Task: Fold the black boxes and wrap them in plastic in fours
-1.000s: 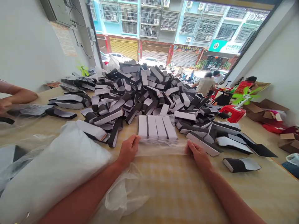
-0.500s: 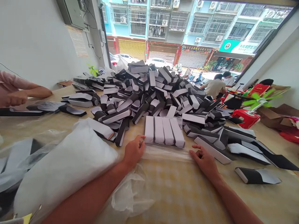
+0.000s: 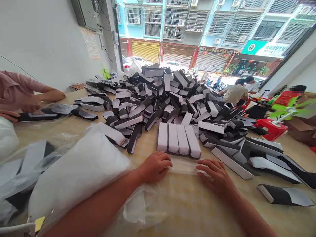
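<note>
Several white and black box-shaped pieces [image 3: 178, 139] lie side by side in a row inside a clear plastic bag. Its loose end [image 3: 183, 164] stretches toward me over the table. At the left side of this flap is my left hand [image 3: 156, 166], back upward, fingers out and slightly bent on the plastic. My right hand [image 3: 215, 176] is at the flap's right side, fingers apart and pointing inward. Neither hand grips anything that I can see. Behind the row rises a big heap of loose black and white pieces [image 3: 154, 86].
A bulging white plastic bag [image 3: 81, 164] lies beside my left forearm, with a crumpled clear bag [image 3: 138, 205] nearer me. Loose pieces [image 3: 283, 194] lie at right. A red stand with a green fan [image 3: 271, 128] is beyond them. Another person's arm [image 3: 49, 93] is at far left.
Both hands have moved from the bag's sides near the row onto the flap, closer together and nearer me. My fingers have spread out. The view has shifted slightly left.
</note>
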A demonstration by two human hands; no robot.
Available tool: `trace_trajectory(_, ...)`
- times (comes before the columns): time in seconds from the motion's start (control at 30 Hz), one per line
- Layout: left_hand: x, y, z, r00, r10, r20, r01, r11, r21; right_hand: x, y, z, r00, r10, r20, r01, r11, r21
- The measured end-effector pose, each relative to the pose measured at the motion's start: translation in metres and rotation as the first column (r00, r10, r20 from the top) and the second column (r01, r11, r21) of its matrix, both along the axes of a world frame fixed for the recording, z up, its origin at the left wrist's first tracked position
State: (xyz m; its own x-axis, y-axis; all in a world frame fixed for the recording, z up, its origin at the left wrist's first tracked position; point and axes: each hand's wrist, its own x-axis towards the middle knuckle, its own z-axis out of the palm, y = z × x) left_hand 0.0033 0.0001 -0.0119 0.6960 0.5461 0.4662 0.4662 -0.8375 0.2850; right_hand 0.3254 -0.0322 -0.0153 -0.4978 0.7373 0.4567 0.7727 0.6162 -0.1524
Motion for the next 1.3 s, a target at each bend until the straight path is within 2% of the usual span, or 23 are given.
trace_trajectory(0.07,-0.001,0.000,0.001,0.999,-0.034,-0.030,0.031,0.996,-0.084,0.002,0.000,-0.001,0.998,0.057,0.042,-0.053,0.995,-0.083)
trace_trajectory(0.17,-0.002,0.001,0.002,0.997,-0.043,-0.067,0.034,0.991,-0.130,0.008,0.001,-0.006,0.998,0.048,0.035,-0.041,0.986,-0.163)
trace_trajectory(0.4,-0.001,0.003,-0.001,0.996,0.003,-0.086,-0.014,0.991,-0.134,0.013,0.005,-0.011,0.993,0.001,-0.119,-0.027,0.975,-0.220)
trace_trajectory(0.6,0.000,0.002,0.001,1.000,0.008,0.026,-0.006,0.997,-0.071,0.016,0.003,-0.004,0.992,-0.001,-0.129,-0.041,0.947,-0.320)
trace_trajectory(0.9,0.000,0.004,-0.009,0.990,0.143,0.005,-0.142,0.986,-0.083,0.015,0.005,-0.007,0.963,-0.094,-0.252,0.000,0.937,-0.350)
trace_trajectory(1.13,-0.002,0.001,-0.003,0.995,0.083,-0.061,-0.091,0.984,-0.152,0.016,0.009,-0.008,0.934,-0.173,-0.314,0.027,0.908,-0.419)
trace_trajectory(1.3,-0.001,0.003,-0.007,0.979,0.194,0.062,-0.179,0.964,-0.195,0.018,0.011,-0.008,0.911,-0.243,-0.334,0.058,0.875,-0.481)
